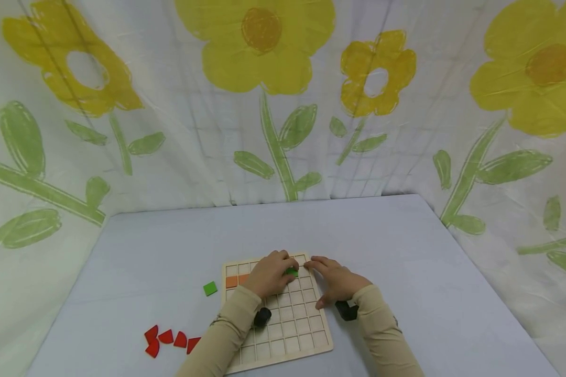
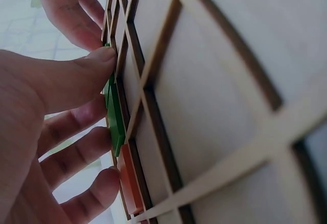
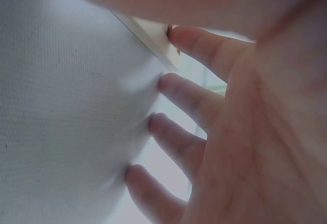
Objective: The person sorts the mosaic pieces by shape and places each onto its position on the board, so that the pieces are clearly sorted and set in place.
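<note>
A wooden grid board [image 1: 322, 322] lies on the table. Over its far rows, my left hand [image 1: 268, 274] pinches a green tile [image 1: 292, 272]. In the left wrist view, the thumb lies on top of the green tile [image 2: 116, 116], and the fingers reach down its other side. An orange tile [image 2: 131, 180] sits in the grid beside it. My right hand [image 1: 339, 281] is spread at the board's right edge. Its index fingertip touches the frame [image 3: 156, 35], while the other fingertips rest on the tabletop.
Left of the board lies a loose green tile [image 1: 210, 288]. Nearer the front left are several red quarter-round pieces [image 1: 166, 336], one partly behind the left sleeve [image 1: 231, 319]. Orange tiles [image 1: 231, 282] fill cells at the board's upper left. A flower-print curtain [image 1: 193, 157] hangs behind the table.
</note>
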Demonstrator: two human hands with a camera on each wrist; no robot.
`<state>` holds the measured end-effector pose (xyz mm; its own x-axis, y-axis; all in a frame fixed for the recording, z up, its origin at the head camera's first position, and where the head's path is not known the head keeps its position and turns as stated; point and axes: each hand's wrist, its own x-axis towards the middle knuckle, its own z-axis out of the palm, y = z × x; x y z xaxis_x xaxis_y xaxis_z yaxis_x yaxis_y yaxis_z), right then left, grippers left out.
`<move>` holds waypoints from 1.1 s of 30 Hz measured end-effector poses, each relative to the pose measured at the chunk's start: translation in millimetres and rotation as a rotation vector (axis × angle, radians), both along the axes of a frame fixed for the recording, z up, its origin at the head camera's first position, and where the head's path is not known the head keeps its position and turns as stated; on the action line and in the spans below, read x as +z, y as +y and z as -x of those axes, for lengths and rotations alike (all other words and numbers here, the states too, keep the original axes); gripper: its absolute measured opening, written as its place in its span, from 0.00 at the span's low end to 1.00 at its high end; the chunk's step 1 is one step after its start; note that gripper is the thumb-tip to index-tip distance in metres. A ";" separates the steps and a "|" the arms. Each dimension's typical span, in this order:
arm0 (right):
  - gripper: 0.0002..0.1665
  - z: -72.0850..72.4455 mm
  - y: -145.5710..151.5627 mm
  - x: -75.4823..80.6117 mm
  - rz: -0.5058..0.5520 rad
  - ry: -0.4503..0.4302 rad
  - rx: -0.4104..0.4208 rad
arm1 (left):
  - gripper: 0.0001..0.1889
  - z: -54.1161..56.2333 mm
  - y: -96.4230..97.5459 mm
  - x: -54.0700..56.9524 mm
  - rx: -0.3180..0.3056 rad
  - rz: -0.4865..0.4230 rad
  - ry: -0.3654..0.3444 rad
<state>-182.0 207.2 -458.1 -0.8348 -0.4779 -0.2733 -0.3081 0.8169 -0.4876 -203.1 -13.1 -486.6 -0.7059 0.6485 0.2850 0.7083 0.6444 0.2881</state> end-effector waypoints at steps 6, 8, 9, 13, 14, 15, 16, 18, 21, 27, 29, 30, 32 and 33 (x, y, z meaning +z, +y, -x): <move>0.56 1.3 -2.2 -1.5 -0.002 -0.002 0.011 | 0.09 -3.5 -7.1 -0.7 0.002 -0.025 -0.015; 0.56 1.6 -2.8 -1.3 -0.007 0.002 0.017 | 0.10 -5.9 -12.3 0.1 0.020 -0.032 -0.018; 0.56 1.7 -3.1 -1.1 -0.009 0.004 0.018 | 0.10 -7.3 -15.5 1.2 0.031 -0.034 -0.018; 0.55 2.8 -3.9 -0.1 -0.020 0.014 0.022 | 0.08 -14.3 -36.4 8.8 0.073 -0.031 -0.006; 0.55 3.2 -4.0 0.0 -0.022 0.015 0.024 | 0.08 -16.5 -43.7 10.7 0.085 -0.022 0.005; 0.55 3.5 -4.3 0.2 -0.021 0.014 0.025 | 0.07 -19.2 -51.4 13.2 0.103 -0.013 0.007; 0.55 4.0 -4.6 0.3 -0.019 0.015 0.029 | 0.07 -22.1 -59.9 15.5 0.121 -0.002 0.010; 0.55 4.9 -5.4 0.6 -0.013 0.018 0.037 | 0.07 -28.6 -77.0 20.5 0.170 0.019 0.008; 0.55 5.7 -6.1 0.3 -0.001 0.023 0.044 | 0.09 -37.9 -99.7 26.5 0.248 0.049 -0.022; 0.56 1.3 0.6 -2.8 -0.005 0.005 0.032 | 0.18 -53.0 -127.1 26.7 0.366 0.094 -0.150; 0.56 -0.1 3.5 -3.4 0.006 0.002 0.027 | 0.20 -55.2 -131.3 23.2 0.390 0.107 -0.178; 0.56 -0.2 4.5 -4.2 0.012 0.005 0.026 | 0.21 -55.8 -132.8 21.3 0.403 0.111 -0.184; 0.56 0.5 5.6 -5.6 0.020 0.013 0.032 | 0.21 -57.0 -135.1 17.6 0.424 0.112 -0.188; 0.56 1.0 5.6 -6.6 0.022 0.014 0.034 | 0.21 -57.5 -136.1 15.9 0.434 0.114 -0.189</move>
